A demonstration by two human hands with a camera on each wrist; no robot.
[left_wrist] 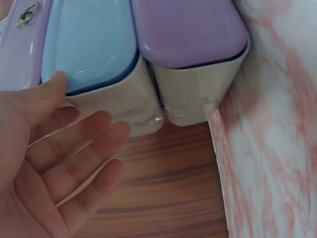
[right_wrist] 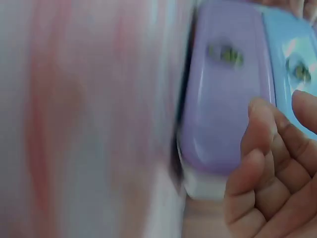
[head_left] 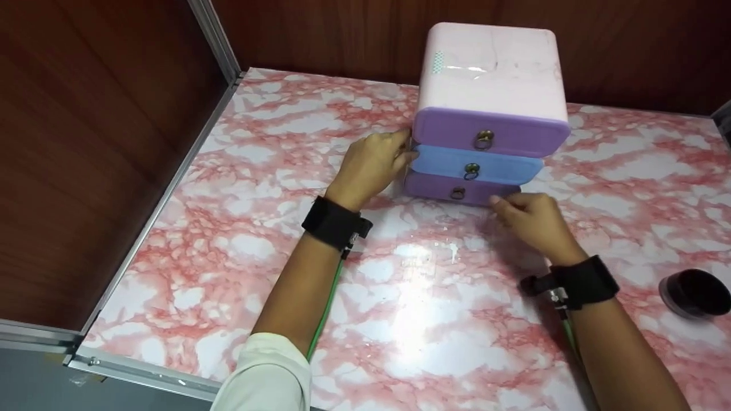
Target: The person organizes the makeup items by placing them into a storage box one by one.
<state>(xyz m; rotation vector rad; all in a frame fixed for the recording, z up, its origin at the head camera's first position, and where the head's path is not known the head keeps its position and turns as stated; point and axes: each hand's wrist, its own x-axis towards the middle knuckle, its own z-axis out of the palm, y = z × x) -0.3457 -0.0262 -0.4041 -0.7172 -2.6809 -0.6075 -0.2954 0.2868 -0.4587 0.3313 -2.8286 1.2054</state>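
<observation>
The fingers (left_wrist: 94,148) of the left hand (head_left: 371,165) are straight and a little spread. They hold nothing. Their tips sit right by the left side of the small pink plastic chest of three drawers (head_left: 491,74), near the edge of the blue middle drawer (head_left: 477,165). From the head view I cannot tell if they press on it or just rest there.

The fingers (right_wrist: 267,163) of the right hand (head_left: 534,220) are bent loosely. They hold nothing too. Their tips are at the right corner of the purple bottom drawer (head_left: 460,191), touching it or just beside it. The right wrist view is blurry, so I cannot say more.

The chest stands at the back of the pink and white marble-look table (head_left: 400,297), close to the brown wood wall (head_left: 320,34). The purple top drawer (head_left: 491,134) sticks out a bit more than the two under it. Each drawer has a small gold ring pull (head_left: 484,138).

What could go wrong: the chest looks light. If one hand pushes harder than the other, it could turn or slide into the wall. If the bottom drawer gets tugged at its corner and not by its ring, it could jam crooked. A hard pull could tip the chest forward, and the top drawer could slide out.

A round black lid-like thing (head_left: 694,294) lies far off to the right.
</observation>
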